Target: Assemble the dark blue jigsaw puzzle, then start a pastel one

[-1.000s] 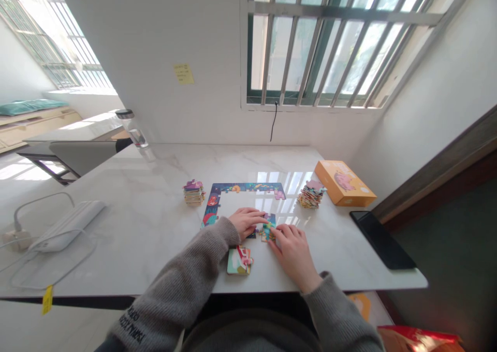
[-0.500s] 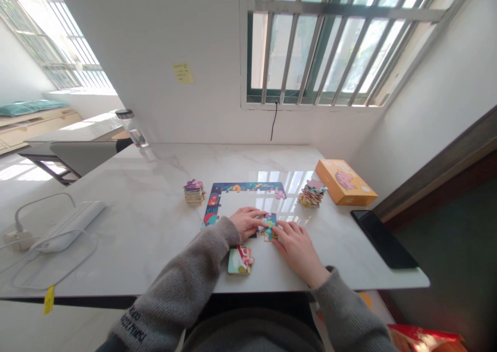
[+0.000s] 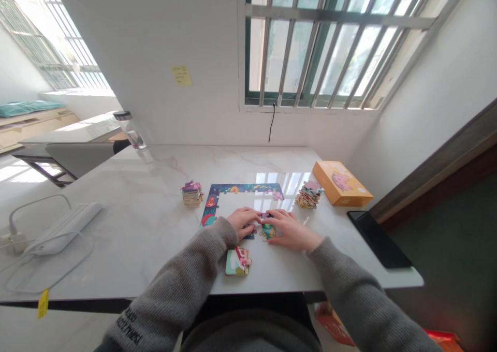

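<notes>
A jigsaw puzzle frame (image 3: 244,188) with dark blue sea-like pictures lies partly joined on the table, its top and left sides in view. My right hand (image 3: 293,230) closes over a small stack of puzzle pieces (image 3: 267,232), thumb at the lower side and fingers at the top. A puzzle piece with a purple tab (image 3: 264,215) shows between the hands, partly hidden by fingers. My left hand (image 3: 243,221) has its bent fingertips at that piece's left edge, above the frame's lower side (image 3: 249,235). Closer to me lies another low pile of puzzle pieces (image 3: 237,262).
Taller stacks of puzzle pieces stand at left (image 3: 192,194) and right (image 3: 308,194). An orange box (image 3: 341,184) and a black phone (image 3: 378,239) lie to the right. A power strip (image 3: 66,228) with cables sits far left; a clear bottle (image 3: 132,132) stands at the back left.
My right hand has shifted up and left over the small stack, its fingers now near my left fingertips. My left index finger has drawn back from the stack's top. The view has tilted slightly.
</notes>
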### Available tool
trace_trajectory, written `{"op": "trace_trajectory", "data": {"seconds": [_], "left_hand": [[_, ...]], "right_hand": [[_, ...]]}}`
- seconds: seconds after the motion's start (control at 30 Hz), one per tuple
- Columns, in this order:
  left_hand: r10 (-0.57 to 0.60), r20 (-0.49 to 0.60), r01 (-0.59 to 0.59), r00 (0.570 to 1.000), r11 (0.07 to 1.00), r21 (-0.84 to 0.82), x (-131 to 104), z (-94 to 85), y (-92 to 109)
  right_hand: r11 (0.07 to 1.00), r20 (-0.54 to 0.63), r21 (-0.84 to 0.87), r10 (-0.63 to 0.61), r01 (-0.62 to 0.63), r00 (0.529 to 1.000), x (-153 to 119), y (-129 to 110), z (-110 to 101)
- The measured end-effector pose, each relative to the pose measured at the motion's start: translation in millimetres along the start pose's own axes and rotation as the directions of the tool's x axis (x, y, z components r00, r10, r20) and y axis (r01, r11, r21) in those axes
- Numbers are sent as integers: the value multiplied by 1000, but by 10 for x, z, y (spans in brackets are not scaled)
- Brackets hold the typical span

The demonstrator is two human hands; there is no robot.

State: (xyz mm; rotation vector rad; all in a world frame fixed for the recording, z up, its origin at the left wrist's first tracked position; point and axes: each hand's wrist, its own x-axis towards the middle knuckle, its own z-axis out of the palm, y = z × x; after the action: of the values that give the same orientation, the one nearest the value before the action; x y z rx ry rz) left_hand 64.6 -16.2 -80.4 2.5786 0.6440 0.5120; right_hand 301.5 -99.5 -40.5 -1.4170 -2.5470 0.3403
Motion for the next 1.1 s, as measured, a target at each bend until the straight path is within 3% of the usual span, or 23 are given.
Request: {"op": "trace_trajectory", "data": {"seconds": [0.17,0.43,0.83,1.1], "left_hand": [[-2,-51,3,999,1000,9,5,-9,-20],[-12,-46,14,999,999,37,-9,-32,-15],[-33,-30,35,999,998,49,-12,-45,-5],[-51,-51,54,997,998,45,-20,-38,-34]], "right_hand": [[1000,23,10,-5,5,1000,-71,136,-85],[997,56,76,23,-27,998,-324,428,-267],[994,74,-92,71,-64,995,-214,162,-205],[992,111,-126,43,-29,993,-186,192,-302]]}}
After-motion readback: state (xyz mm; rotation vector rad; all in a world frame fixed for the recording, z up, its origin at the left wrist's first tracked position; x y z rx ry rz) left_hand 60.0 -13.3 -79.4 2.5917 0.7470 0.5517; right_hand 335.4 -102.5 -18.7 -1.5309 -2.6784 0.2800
